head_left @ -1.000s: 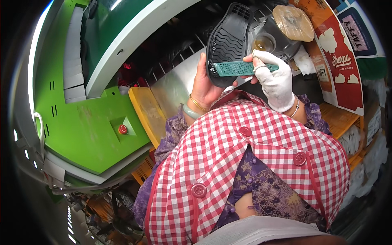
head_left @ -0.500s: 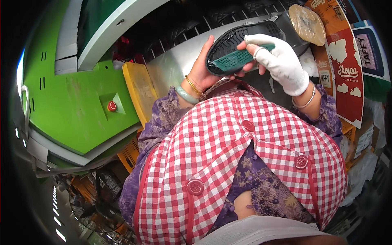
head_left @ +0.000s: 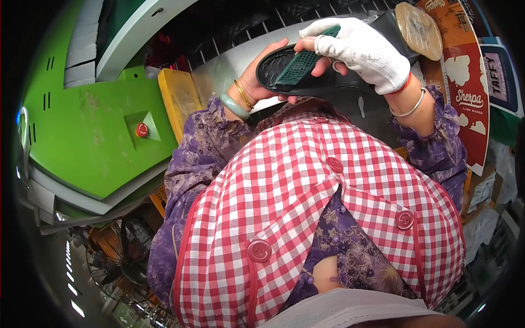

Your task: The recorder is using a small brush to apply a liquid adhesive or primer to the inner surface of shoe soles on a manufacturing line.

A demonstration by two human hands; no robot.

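Observation:
Bare and curled round the left end of a black shoe sole, my left hand keeps it raised in front of my apron. Wavy tread shows inside its raised rim. My right hand, in a white glove with some fingertips uncovered, pinches a green, dotted flat strip between thumb and fingers. The strip slants over the sole, its lower end at the tread near my left hand and its upper end up by the glove. Whether that lower end touches the sole, I cannot tell. Part of the sole is hidden behind the right hand.
A green machine with a red push button stands at the left, beside a yellow block. Behind the hands lies a metal surface. A tan round roll and printed boxes are at the right; a fan is lower left.
Both hands have shifted a little, the left one leftward with the sole. The green strip, flat along the sole before, now slants up steeply with its right end raised.

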